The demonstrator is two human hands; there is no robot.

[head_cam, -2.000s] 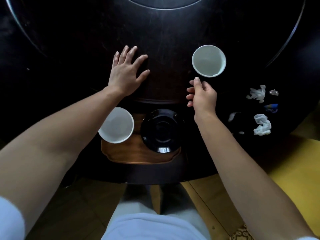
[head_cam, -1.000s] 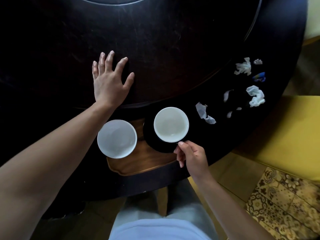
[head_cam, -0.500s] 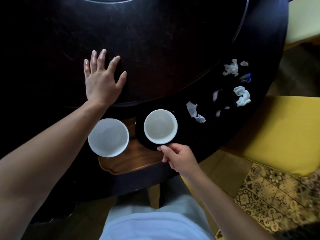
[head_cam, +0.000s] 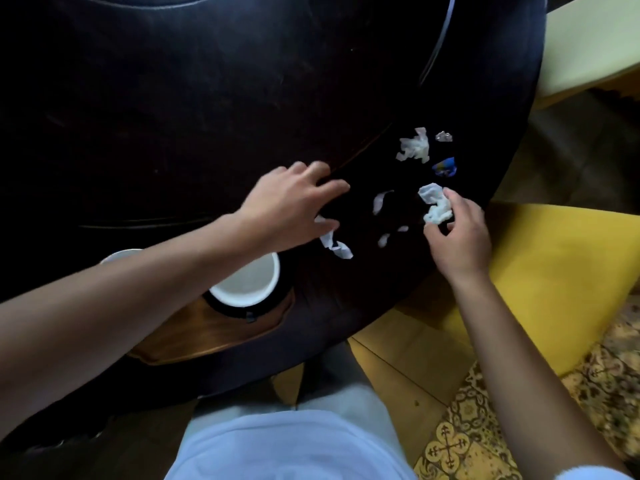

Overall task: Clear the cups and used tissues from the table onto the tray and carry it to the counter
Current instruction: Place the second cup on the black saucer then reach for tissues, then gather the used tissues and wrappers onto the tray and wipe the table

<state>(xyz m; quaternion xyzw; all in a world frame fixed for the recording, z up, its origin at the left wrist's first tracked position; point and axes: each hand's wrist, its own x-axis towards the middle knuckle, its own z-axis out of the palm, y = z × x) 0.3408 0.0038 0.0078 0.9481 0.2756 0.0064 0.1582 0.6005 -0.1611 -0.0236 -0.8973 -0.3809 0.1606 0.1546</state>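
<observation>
On the dark round table (head_cam: 207, 116), my right hand (head_cam: 459, 240) pinches a crumpled white tissue (head_cam: 435, 206) between thumb and fingers. My left hand (head_cam: 289, 211) hovers with fingers spread, its thumb touching a torn tissue (head_cam: 335, 245). Another crumpled tissue (head_cam: 414, 147) lies farther back, and small white scraps (head_cam: 381, 201) sit between my hands. A white cup (head_cam: 247, 282) stands on a black saucer (head_cam: 242, 311) on the wooden tray (head_cam: 207, 337). My left forearm hides most of a second white cup (head_cam: 116, 254).
A blue wrapper (head_cam: 444, 167) and a small clear wrapper (head_cam: 443, 136) lie near the far tissue. A yellow seat (head_cam: 554, 265) stands close to the table's right edge. Patterned floor tiles (head_cam: 485, 427) are below it.
My right hand set the cup on the saucer on the tray, let go and moved right onto a crumpled tissue. My left hand left the table's middle and reached right to the torn tissue.
</observation>
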